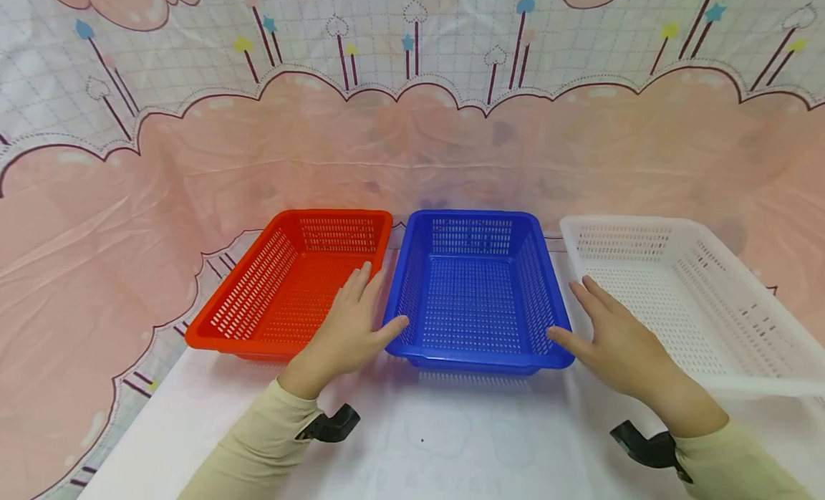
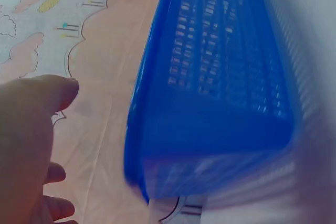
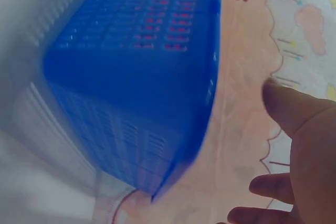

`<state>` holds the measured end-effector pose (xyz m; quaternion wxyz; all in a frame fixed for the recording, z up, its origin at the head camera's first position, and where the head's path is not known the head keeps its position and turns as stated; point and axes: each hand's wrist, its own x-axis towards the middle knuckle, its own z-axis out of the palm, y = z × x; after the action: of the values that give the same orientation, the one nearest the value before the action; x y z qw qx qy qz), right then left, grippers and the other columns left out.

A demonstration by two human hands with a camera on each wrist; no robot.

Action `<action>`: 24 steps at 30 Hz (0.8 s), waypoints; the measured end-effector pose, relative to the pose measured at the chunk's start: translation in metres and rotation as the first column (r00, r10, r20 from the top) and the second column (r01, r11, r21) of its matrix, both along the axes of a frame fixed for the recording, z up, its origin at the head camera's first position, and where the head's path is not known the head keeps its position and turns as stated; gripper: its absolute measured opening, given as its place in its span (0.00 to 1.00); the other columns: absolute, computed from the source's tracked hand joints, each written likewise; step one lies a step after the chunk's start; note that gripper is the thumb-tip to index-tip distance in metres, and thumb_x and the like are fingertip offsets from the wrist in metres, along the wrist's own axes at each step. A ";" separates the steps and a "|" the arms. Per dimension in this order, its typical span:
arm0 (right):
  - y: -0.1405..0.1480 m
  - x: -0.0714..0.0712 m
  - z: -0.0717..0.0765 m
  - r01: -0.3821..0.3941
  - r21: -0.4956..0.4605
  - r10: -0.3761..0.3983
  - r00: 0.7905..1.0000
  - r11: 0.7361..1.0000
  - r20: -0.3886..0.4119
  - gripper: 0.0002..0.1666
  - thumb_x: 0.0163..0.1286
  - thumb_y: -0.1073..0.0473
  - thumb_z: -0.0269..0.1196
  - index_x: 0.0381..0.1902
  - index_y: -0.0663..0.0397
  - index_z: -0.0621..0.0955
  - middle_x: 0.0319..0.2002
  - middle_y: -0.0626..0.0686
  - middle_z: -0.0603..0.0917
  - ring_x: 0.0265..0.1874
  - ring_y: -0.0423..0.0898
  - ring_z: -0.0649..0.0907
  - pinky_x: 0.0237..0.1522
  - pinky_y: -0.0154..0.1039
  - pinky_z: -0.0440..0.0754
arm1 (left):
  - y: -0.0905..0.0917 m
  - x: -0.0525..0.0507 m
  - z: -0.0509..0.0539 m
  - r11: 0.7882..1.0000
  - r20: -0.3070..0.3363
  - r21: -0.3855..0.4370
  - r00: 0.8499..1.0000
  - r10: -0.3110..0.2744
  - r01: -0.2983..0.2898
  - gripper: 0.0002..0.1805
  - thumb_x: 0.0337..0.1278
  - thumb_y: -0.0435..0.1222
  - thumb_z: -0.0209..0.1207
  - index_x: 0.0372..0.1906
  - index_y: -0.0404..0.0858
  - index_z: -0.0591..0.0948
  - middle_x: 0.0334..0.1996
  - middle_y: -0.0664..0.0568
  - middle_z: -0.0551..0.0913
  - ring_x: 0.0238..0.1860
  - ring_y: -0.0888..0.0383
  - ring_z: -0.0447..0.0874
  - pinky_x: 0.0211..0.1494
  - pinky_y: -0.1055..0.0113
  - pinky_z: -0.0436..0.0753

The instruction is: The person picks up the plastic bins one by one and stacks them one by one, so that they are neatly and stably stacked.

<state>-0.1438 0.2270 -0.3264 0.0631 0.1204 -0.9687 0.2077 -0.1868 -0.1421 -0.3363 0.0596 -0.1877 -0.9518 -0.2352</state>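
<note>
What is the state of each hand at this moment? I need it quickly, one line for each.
Left hand: open, holding nothing, near the blue basket.
Right hand: open, holding nothing, also near the blue basket.

On the table [image 1: 445, 435], the middle basket [image 1: 469, 299] stands between the left basket [image 1: 290, 292] and right basket [image 1: 683, 306], before a backdrop sheet [image 1: 451, 142]; the left hand [image 1: 346, 328] is at its left side, the right hand [image 1: 621, 346] at its right.
</note>
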 end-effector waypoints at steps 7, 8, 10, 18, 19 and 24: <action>-0.010 0.002 -0.010 -0.013 -0.099 0.009 0.999 0.995 -0.040 0.53 0.65 0.42 0.69 0.73 0.73 0.62 0.72 0.75 0.58 0.68 0.75 0.61 0.63 0.72 0.61 | 0.014 0.003 -0.008 0.987 0.082 0.161 0.997 0.010 -0.024 0.46 0.65 0.49 0.61 0.78 0.31 0.55 0.78 0.34 0.48 0.76 0.35 0.49 0.71 0.37 0.56; -0.011 0.002 -0.011 -0.012 -0.111 0.007 0.999 0.994 -0.042 0.53 0.65 0.42 0.69 0.73 0.73 0.62 0.72 0.75 0.58 0.68 0.75 0.61 0.63 0.72 0.61 | 0.016 0.003 -0.009 0.985 0.089 0.173 0.996 0.012 -0.028 0.45 0.64 0.48 0.61 0.77 0.31 0.56 0.77 0.34 0.49 0.76 0.35 0.50 0.71 0.38 0.57; -0.013 0.002 -0.014 -0.013 -0.132 0.007 0.999 0.991 -0.046 0.52 0.65 0.43 0.70 0.72 0.73 0.63 0.72 0.76 0.58 0.68 0.75 0.61 0.63 0.72 0.61 | 0.019 0.004 -0.011 0.980 0.095 0.196 0.995 0.018 -0.037 0.44 0.65 0.47 0.61 0.77 0.29 0.57 0.77 0.34 0.50 0.75 0.35 0.51 0.72 0.38 0.57; -0.020 0.004 -0.025 0.001 -0.175 -0.009 0.999 0.985 -0.047 0.51 0.62 0.47 0.72 0.71 0.74 0.65 0.71 0.78 0.57 0.68 0.76 0.61 0.62 0.72 0.62 | 0.028 0.009 -0.014 0.957 0.101 0.283 0.994 0.032 -0.059 0.42 0.65 0.45 0.61 0.74 0.27 0.60 0.76 0.33 0.54 0.74 0.36 0.55 0.72 0.39 0.58; -0.021 0.004 -0.026 0.007 -0.176 -0.014 0.999 0.984 -0.040 0.51 0.63 0.46 0.72 0.71 0.74 0.65 0.71 0.78 0.56 0.68 0.77 0.61 0.62 0.72 0.62 | 0.029 0.010 -0.015 0.955 0.109 0.289 0.994 0.031 -0.062 0.42 0.65 0.46 0.61 0.74 0.27 0.61 0.76 0.34 0.55 0.74 0.36 0.55 0.71 0.39 0.58; -0.026 0.005 -0.033 0.031 -0.197 -0.028 0.999 0.980 0.019 0.48 0.69 0.44 0.65 0.71 0.74 0.63 0.71 0.80 0.55 0.67 0.78 0.60 0.63 0.73 0.60 | 0.034 0.013 -0.023 0.944 0.139 0.324 0.990 0.020 -0.064 0.40 0.65 0.45 0.61 0.74 0.27 0.62 0.76 0.35 0.54 0.74 0.35 0.54 0.70 0.36 0.58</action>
<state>-0.1386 0.2007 -0.3591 0.0699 0.0974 -0.9455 0.3027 -0.1739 -0.1081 -0.3589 0.0311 -0.1387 -0.9051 -0.4007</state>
